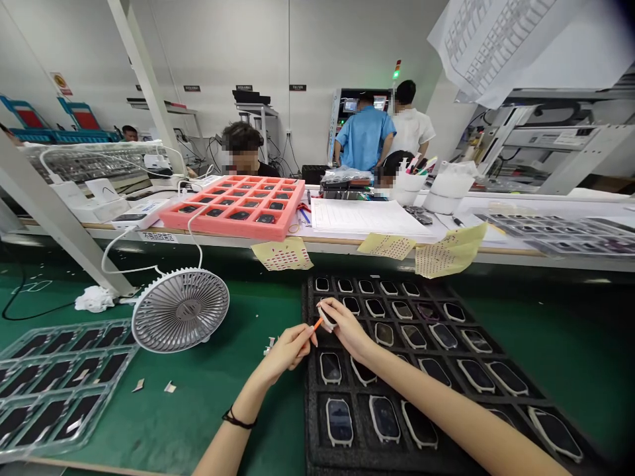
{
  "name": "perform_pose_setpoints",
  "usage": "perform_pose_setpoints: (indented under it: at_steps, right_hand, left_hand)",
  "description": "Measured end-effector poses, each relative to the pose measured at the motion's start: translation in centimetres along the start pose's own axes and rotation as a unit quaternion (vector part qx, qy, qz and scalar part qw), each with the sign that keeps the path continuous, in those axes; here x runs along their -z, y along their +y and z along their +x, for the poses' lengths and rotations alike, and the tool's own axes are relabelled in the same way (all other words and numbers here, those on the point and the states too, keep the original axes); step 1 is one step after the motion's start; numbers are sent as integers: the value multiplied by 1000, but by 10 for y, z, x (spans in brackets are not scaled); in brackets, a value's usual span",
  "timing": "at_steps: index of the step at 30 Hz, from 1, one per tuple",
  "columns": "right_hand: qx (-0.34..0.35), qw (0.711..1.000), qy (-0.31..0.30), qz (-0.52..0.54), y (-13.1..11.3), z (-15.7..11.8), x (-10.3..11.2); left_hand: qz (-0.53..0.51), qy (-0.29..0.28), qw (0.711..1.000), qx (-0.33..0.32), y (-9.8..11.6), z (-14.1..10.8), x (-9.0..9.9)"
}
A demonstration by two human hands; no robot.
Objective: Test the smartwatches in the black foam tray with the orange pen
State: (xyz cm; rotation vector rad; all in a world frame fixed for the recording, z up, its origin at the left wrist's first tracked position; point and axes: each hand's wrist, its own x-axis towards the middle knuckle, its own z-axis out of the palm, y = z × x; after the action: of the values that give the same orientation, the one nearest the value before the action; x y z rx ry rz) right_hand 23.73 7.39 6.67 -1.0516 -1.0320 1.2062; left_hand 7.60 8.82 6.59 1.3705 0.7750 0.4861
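Observation:
My right hand (347,328) is closed round a watch case (327,317), raised over the black foam tray (312,423). Between the fingers of my left hand (288,352) is a thin orange stick (318,324), its tip against or very close to the case's edge; I cannot tell which. Below both hands, the foam tray holds several watch cases in separate pockets, such as a silver-framed watch case (339,421) in the front row. My right forearm hides part of the tray.
A round grey fan (181,309) stands left of my hands. Clear plastic trays with black pieces (52,377) lie at far left. On the shelf sits a pink foam tray (223,228); yellow dotted sheets (449,254) hang from its edge. Several people are beyond the shelf.

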Motion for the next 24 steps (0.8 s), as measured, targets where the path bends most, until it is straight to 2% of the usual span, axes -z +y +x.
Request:
perform_pose_setpoints:
  at_steps: [7,24]
  right_hand:
    - [-6,999,8,53,-7,-1,-2]
    - [1,998,6,58,-11,-3,-5]
  left_hand:
    - [-18,5,1000,-4,2,-1,0]
    - [-23,8,1000,-10,4,-3,2]
